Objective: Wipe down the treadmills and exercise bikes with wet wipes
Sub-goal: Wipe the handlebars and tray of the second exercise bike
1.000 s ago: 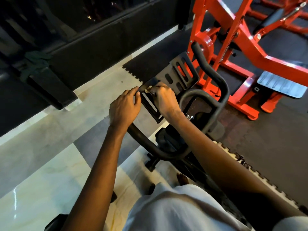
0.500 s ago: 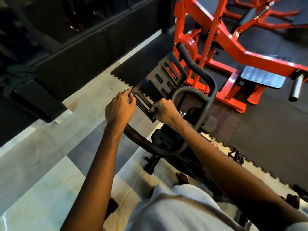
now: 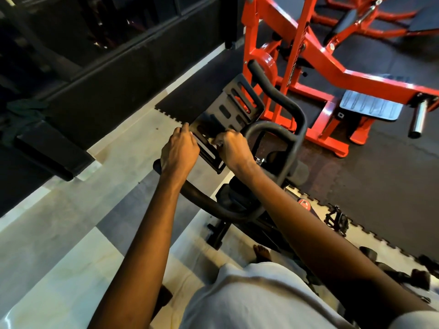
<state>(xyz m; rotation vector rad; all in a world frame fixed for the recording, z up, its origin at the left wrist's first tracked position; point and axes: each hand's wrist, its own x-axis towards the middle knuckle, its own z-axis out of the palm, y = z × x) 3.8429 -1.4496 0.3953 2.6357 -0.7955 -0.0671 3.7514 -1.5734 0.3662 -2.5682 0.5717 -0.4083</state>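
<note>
A black exercise bike stands in front of me, with curved handlebars and a slotted black console plate. My left hand grips the plate's left edge with curled fingers. My right hand is curled into a fist on the plate's lower right part, and a pale scrap of wet wipe shows at its fingertips. Most of the wipe is hidden inside the fist.
An orange weight machine with a grey foot plate stands close behind the bike on black rubber matting. A dark bench end juts out at left. Pale tiled floor lies to the left. A bike pedal sits at right.
My right hand has slid from the plate's upper left part down and right across it, then a little back up. My left hand keeps its grip on the left edge.
</note>
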